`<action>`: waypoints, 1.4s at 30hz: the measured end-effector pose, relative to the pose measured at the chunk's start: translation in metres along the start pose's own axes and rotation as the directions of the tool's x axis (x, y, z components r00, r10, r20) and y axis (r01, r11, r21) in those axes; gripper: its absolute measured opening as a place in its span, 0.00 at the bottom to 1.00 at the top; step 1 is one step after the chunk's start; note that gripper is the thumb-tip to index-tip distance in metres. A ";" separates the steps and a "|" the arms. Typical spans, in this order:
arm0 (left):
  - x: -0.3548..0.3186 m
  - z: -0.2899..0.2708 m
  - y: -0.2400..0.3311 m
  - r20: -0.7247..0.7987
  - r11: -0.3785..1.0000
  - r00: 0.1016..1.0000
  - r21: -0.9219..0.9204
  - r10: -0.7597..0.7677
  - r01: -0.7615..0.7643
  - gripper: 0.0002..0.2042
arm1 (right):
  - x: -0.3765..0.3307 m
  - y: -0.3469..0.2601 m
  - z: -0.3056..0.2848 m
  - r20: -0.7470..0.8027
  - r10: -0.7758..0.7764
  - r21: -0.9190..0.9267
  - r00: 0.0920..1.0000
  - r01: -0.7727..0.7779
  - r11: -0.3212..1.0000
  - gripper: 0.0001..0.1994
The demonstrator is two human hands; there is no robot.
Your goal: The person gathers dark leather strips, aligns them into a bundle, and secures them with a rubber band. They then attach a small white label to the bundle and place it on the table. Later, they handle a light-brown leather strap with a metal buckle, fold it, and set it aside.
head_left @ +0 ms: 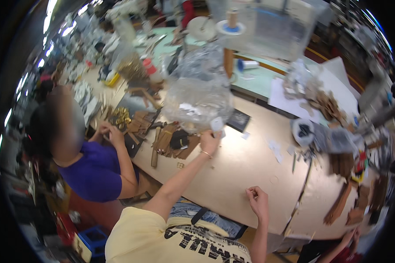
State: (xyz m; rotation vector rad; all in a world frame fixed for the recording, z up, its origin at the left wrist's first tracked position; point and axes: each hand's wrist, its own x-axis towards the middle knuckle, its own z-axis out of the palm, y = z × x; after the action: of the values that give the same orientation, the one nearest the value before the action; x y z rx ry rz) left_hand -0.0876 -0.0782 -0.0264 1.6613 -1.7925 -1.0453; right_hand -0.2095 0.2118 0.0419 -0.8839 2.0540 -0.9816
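My left hand [210,142] stretches far over the table, its fingers closed at the near right edge of a large clear plastic bag [195,98]. A small whitish piece [217,123] shows at its fingertips; I cannot make out what it is. Left of this hand lie brown leather strips [164,141] with a black bundle [179,139] on them. A dark flat square [238,119] lies beyond it to the right. Above the table's near side is my right hand [257,200], its fingers curled together; whether anything small is in them is hidden.
At the left a person in purple [94,171] handles small pieces beside gold-coloured parts [120,116]. Another person's hands [350,239] show at lower right, near brown strips [338,205]. A thread spool [248,65] lies on the green surface. Tools [309,154] lie right of centre.
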 end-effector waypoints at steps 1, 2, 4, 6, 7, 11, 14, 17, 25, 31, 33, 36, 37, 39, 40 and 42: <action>-0.007 0.004 0.001 -0.049 0.996 0.998 -0.074 0.045 -0.048 0.17 | 0.015 -0.010 0.010 -0.018 -0.083 -0.037 0.996 0.082 0.996 0.10; -0.015 0.000 0.001 -0.010 0.990 0.997 -0.123 0.071 -0.072 0.15 | 0.021 -0.021 0.023 -0.013 -0.068 -0.100 0.998 0.066 0.993 0.10; -0.048 -0.016 0.002 0.075 0.911 0.994 -0.410 0.079 -0.041 0.16 | 0.046 -0.049 0.038 0.004 -0.154 -0.069 0.988 0.154 0.986 0.07; -0.076 -0.050 -0.004 0.341 0.874 0.938 -0.472 0.057 0.118 0.15 | 0.066 -0.078 0.053 -0.018 -0.280 -0.057 0.960 0.279 0.959 0.07; -0.088 -0.067 -0.006 0.377 0.816 0.924 -0.553 0.063 0.170 0.13 | 0.074 -0.091 0.059 -0.027 -0.353 -0.037 0.935 0.352 0.935 0.08; -0.102 -0.127 -0.026 0.435 0.638 0.893 -0.721 0.112 0.271 0.12 | 0.089 -0.123 0.098 0.192 -0.711 -0.211 0.677 0.736 0.644 0.17; -0.104 -0.145 -0.048 0.373 0.626 0.920 -0.748 0.124 0.219 0.14 | 0.091 -0.123 0.141 0.284 -0.829 -0.378 0.482 0.850 0.365 0.20; -0.108 -0.158 -0.071 0.317 0.658 0.942 -0.733 0.109 0.170 0.16 | 0.091 -0.121 0.177 0.364 -0.855 -0.448 0.370 0.874 0.187 0.18; -0.110 -0.208 -0.104 0.266 0.610 0.960 -0.776 0.086 0.160 0.13 | 0.071 -0.149 0.226 0.471 -0.824 -0.465 0.316 0.882 0.072 0.15; -0.113 -0.219 -0.127 0.151 0.567 0.984 -0.821 0.098 0.070 0.15 | 0.057 -0.176 0.233 0.430 -0.725 0.111 0.538 0.765 0.634 0.05; -0.117 -0.221 -0.129 0.125 0.554 0.985 -0.832 0.122 0.037 0.15 | 0.049 -0.174 0.221 0.581 -0.575 0.424 0.576 0.388 0.818 0.06; -0.122 -0.231 -0.131 0.157 0.771 0.971 -0.636 0.180 -0.041 0.12 | 0.064 -0.175 0.195 0.741 -0.478 0.333 0.471 0.360 0.872 0.11; -0.123 -0.237 -0.132 0.195 0.858 0.947 -0.498 0.254 -0.128 0.12 | 0.071 -0.176 0.185 0.689 -0.427 0.280 0.586 0.328 0.902 0.14; -0.125 -0.241 -0.130 0.165 0.899 0.919 -0.328 0.357 -0.291 0.09 | 0.089 -0.184 0.166 0.428 -0.441 0.446 0.789 0.240 0.862 0.17; -0.124 -0.242 -0.129 0.205 0.909 0.946 -0.385 0.252 -0.159 0.09 | 0.104 -0.192 0.155 0.217 -0.456 0.640 0.863 0.228 0.734 0.18; -0.121 -0.244 -0.127 0.257 0.851 0.961 -0.522 0.106 0.046 0.09 | 0.130 -0.216 0.119 0.189 -0.608 0.935 0.771 0.048 0.351 0.12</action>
State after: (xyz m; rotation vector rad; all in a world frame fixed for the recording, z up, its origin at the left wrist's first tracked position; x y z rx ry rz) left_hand 0.1980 -0.0070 0.0360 1.1874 -1.4870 -1.6456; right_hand -0.1240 -0.0396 0.1268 -0.8184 0.5916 -1.6255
